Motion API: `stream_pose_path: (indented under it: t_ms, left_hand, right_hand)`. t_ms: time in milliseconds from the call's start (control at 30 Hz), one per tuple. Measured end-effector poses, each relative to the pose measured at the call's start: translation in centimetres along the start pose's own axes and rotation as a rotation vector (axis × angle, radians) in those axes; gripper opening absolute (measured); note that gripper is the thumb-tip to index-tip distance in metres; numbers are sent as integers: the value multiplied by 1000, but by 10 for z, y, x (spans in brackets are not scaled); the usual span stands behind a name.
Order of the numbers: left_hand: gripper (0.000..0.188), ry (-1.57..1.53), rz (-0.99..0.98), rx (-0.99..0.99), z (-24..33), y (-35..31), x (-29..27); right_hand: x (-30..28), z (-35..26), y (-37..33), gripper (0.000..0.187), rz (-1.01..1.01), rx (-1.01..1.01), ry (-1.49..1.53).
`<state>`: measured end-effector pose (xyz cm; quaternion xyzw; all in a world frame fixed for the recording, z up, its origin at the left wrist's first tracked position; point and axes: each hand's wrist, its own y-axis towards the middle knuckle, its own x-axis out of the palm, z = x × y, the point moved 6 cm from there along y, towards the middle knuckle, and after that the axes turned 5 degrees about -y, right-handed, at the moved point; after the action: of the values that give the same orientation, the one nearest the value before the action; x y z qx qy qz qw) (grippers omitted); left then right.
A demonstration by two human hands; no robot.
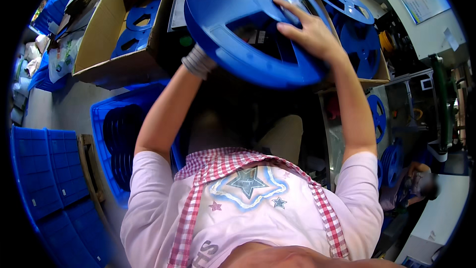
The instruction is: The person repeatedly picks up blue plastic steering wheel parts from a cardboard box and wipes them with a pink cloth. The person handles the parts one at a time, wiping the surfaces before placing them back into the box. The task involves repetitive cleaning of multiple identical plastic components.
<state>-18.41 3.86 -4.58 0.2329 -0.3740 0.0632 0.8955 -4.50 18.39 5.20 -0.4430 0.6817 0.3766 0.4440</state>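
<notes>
A large blue plastic reel (225, 44) with cut-out windows fills the top middle, tilted, its near rim facing me. Across its face lies my right hand (312, 34), fingers stretched out and apart, with the fingertips close to the reel's hub. My left hand is hidden behind the reel's left side; only the wrist with grey bands (198, 62) shows below the rim. Its fingers cannot be seen. Through the reel's windows I see dark shapes I cannot make out.
On the left, a cardboard box (94, 67) holds blue reel pieces (136, 22). Below it, a blue crate (110, 188) contains dark discs in rows. More blue reels (359, 44) sit in a box at right. Blue bins (49, 168) stand far left; another person (416, 178) is at lower right.
</notes>
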Motion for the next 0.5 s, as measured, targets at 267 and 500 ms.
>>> stream_pose_path:
  t_ms: [267, 500]
  left_hand:
    - [31, 659, 389, 84, 88, 54, -87]
    - [31, 1617, 4, 326, 100, 44, -61]
  right_hand:
    - [-4, 15, 161, 70, -37, -11, -135]
    - [18, 31, 208, 73, -64, 13, -149]
